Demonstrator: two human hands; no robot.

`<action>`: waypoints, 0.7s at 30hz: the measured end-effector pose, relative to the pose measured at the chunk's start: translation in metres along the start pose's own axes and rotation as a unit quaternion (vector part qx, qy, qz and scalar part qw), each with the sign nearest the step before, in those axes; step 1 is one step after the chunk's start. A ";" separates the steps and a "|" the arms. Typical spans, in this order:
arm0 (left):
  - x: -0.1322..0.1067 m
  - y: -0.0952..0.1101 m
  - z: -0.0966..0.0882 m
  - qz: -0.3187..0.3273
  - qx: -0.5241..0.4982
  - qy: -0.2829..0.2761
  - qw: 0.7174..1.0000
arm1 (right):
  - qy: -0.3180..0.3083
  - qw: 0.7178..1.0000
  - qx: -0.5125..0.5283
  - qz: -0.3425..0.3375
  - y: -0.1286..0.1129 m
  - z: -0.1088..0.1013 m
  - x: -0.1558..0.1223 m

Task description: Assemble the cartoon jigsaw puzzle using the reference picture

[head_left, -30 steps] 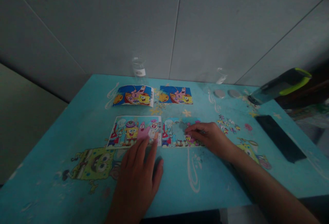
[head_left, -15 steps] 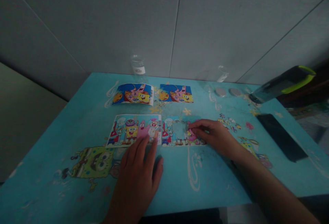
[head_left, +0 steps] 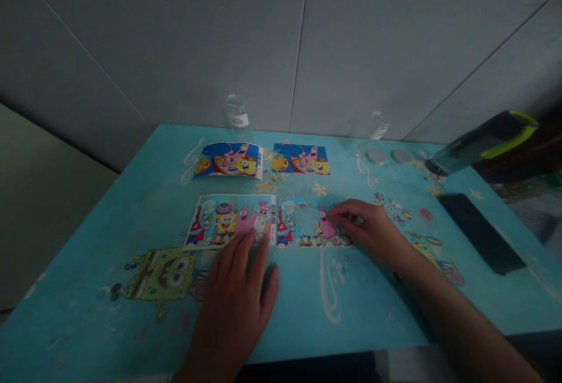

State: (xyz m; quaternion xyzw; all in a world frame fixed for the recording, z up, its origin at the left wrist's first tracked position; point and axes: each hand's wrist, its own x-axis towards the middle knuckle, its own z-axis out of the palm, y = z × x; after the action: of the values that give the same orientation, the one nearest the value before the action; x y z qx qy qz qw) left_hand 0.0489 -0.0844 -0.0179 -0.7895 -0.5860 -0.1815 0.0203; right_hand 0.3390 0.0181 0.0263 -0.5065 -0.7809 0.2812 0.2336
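My left hand [head_left: 239, 289] lies flat with fingers spread, its fingertips on the lower edge of a printed picture card [head_left: 206, 225] of cartoon characters. Right of that card is a small jigsaw puzzle [head_left: 302, 241] with the same picture and a gap in its upper middle. My right hand [head_left: 369, 228] is over the puzzle's right side, thumb and forefinger pinched together beside the pink starfish figure [head_left: 325, 226]. Whatever is between those fingertips, if anything, is hidden. Loose puzzle pieces [head_left: 397, 212] lie scattered just beyond the right hand.
Farther back lie a curled blue picture card [head_left: 228, 159] and a matching blue puzzle [head_left: 301, 159]. Clear jars [head_left: 237, 115] stand by the wall, with two round lids [head_left: 376, 156] at the right. A dark bottle [head_left: 478, 137] and a black phone-like slab [head_left: 480, 233] are on the right.
My right hand has shifted slightly right and back, and more of the starfish figure shows in the puzzle. My left hand stays in place.
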 end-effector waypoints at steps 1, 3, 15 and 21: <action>0.000 0.000 0.000 0.001 0.001 -0.002 1.000 | -0.004 1.000 -0.001 -0.009 -0.001 0.000 0.000; 0.000 0.000 0.000 0.002 0.000 -0.003 1.000 | -0.012 1.000 -0.002 -0.026 -0.004 -0.001 0.000; 0.001 0.000 -0.002 0.006 0.006 0.001 1.000 | -0.049 0.995 -0.084 -0.034 -0.005 0.005 -0.001; 0.001 0.000 -0.001 0.004 0.004 -0.006 1.000 | -0.055 0.995 -0.078 -0.033 -0.005 0.006 -0.002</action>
State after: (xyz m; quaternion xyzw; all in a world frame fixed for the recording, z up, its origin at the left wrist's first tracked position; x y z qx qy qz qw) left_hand 0.0488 -0.0839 -0.0167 -0.7927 -0.5839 -0.1741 0.0208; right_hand 0.3323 0.0134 0.0253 -0.4811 -0.8282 0.2394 0.1589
